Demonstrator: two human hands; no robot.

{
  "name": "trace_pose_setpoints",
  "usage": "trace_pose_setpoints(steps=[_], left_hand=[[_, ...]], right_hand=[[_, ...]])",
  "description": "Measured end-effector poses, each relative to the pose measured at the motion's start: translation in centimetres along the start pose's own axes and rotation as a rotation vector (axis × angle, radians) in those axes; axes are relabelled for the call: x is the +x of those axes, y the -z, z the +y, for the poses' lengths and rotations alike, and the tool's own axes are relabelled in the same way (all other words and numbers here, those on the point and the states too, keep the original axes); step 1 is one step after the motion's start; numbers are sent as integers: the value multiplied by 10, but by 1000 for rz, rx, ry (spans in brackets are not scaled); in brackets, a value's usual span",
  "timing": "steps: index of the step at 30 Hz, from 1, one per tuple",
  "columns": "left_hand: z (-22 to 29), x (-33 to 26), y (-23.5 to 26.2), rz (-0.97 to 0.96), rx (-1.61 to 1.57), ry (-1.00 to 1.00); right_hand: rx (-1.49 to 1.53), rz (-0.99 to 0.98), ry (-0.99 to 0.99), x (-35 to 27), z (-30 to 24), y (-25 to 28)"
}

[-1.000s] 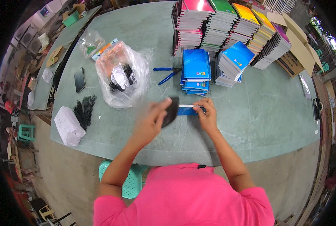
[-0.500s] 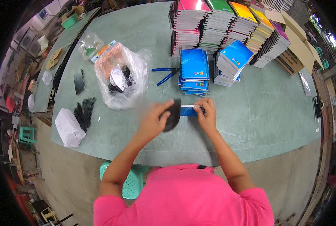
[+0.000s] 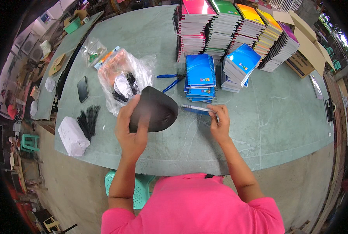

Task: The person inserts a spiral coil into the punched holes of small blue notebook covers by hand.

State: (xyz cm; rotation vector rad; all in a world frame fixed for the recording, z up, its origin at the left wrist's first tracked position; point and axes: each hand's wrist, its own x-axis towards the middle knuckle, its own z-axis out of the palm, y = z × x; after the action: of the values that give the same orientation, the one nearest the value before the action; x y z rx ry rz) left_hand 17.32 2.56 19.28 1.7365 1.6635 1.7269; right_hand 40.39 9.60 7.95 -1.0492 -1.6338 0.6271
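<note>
My left hand is closed on a curved black sheet, which looks like a bendable cover with small marks near its right edge. Its fingers lie over the sheet's left side. In my right hand, pinched by thumb and fingers, is a thin blue notebook seen nearly edge-on, with its white page edges upward. The sheet and the notebook are a small gap apart. Just beyond the notebook stands a stack of blue spiral notebooks. Blue-handled pliers lie left of that stack.
Tall stacks of coloured notebooks and an open cardboard box occupy the far right. Leftward are a clear plastic bag, a phone, black binding coils and a white wrapped bundle. Another blue pile sits slightly right.
My left hand has drawn left with the black sheet, which now shows broad side up. My right hand has shifted slightly right and nearer, the notebook tilting with it.
</note>
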Motion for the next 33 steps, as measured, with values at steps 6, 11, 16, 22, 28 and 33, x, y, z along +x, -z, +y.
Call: trace_pose_setpoints(steps=[6, 11, 16, 22, 28, 33], left_hand=[[-43, -37, -37, -702, 262, 104], [-37, -19, -41, -408, 146, 23], [-44, -35, -50, -665, 225, -15], [-42, -40, -71, -896, 262, 112], [-30, -23, -71, -519, 113, 16], [-29, -20, -74, -500, 46, -70]], right_hand=[[-46, -147, -17, -5, 19, -7], [39, -115, -108, -4, 16, -5], [-63, -19, -42, -7, 15, 1], [-46, -43, -70, -14, 19, 4], [475, -143, -503, -27, 33, 15], [383, -242, -577, -32, 42, 21]])
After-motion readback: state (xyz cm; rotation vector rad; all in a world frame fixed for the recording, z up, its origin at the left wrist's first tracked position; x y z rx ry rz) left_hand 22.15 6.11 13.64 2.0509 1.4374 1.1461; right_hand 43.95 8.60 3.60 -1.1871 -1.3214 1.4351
